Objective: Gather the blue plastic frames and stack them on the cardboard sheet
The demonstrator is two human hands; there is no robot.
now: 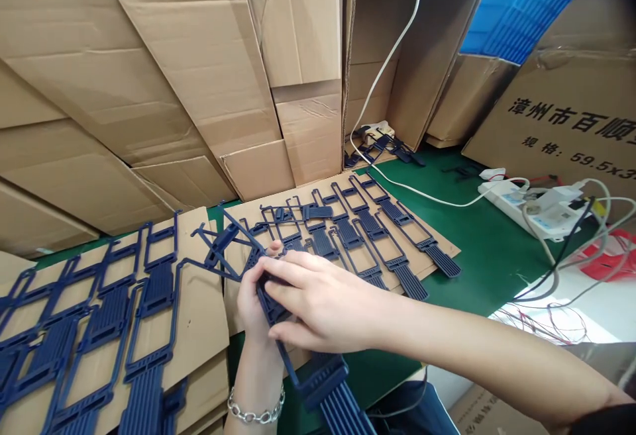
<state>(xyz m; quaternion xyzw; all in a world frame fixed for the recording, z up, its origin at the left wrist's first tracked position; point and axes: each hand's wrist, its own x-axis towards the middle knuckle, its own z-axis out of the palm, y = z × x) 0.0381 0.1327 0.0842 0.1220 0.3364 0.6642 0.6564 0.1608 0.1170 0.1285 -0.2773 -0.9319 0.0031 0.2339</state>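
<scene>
My left hand (251, 306), with a chain bracelet on its wrist, is closed around a dark blue plastic frame part (322, 388) whose ribbed end hangs toward me. My right hand (318, 302) lies across it from the right, fingers pressed together on the same part near the left hand. A second blue frame piece (218, 246) sticks out to the left of my hands, tilted up. Just behind my hands, a row of several identical blue parts (368, 230) lies on a sheet of cardboard (447, 246).
More blue parts (99, 329) lie on cardboard at the left. Stacked cardboard boxes (199, 77) wall off the back. A white power strip (527, 206) with cables and thin wires sits at the right on the green table (481, 256). A blue crate (527, 4) is at top right.
</scene>
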